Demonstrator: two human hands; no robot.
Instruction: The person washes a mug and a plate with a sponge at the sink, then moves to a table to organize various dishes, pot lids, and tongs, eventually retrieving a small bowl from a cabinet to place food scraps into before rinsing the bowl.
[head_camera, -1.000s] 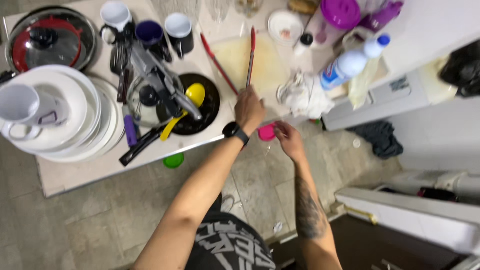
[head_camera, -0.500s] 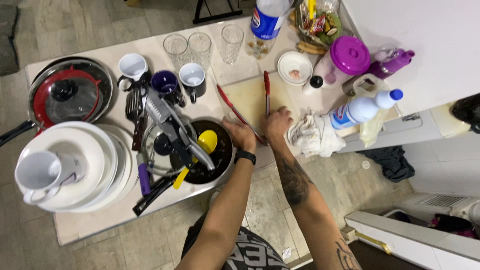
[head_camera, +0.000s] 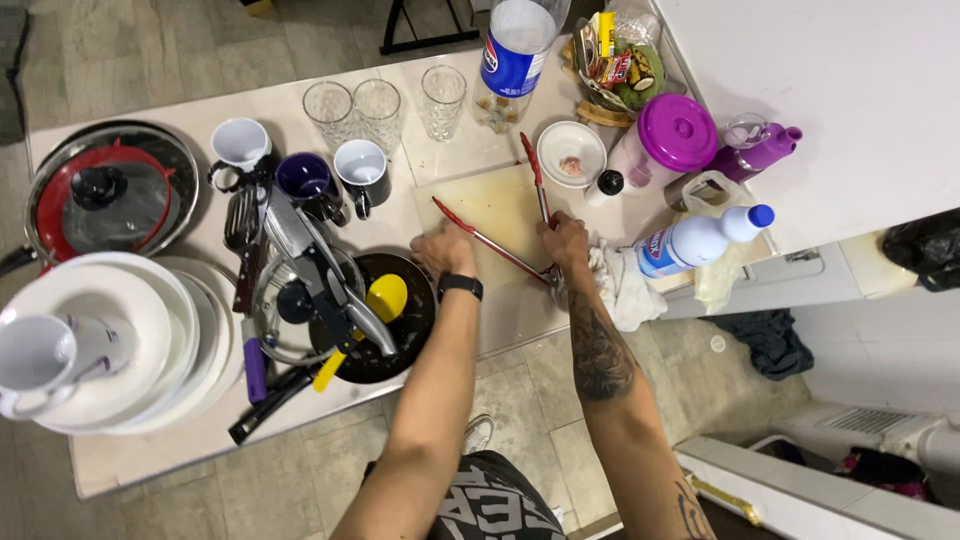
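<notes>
table (head_camera: 140, 455) crowded with dishes | plate stack (head_camera: 150, 340) far left, mug on top | black pan (head_camera: 405, 320) holding lid, yellow spoon | cutting board (head_camera: 495, 205) mid-table, red tongs (head_camera: 520, 225) lying open on it | left hand (head_camera: 443, 250) flat on board edge | right hand (head_camera: 566, 240) closed around tongs' hinge end beside cloth (head_camera: 625, 285)

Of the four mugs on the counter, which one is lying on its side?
The large white mug on the stack of white plates at the left lies tipped over. The small white, dark blue and black-and-white mugs stand upright.
</notes>
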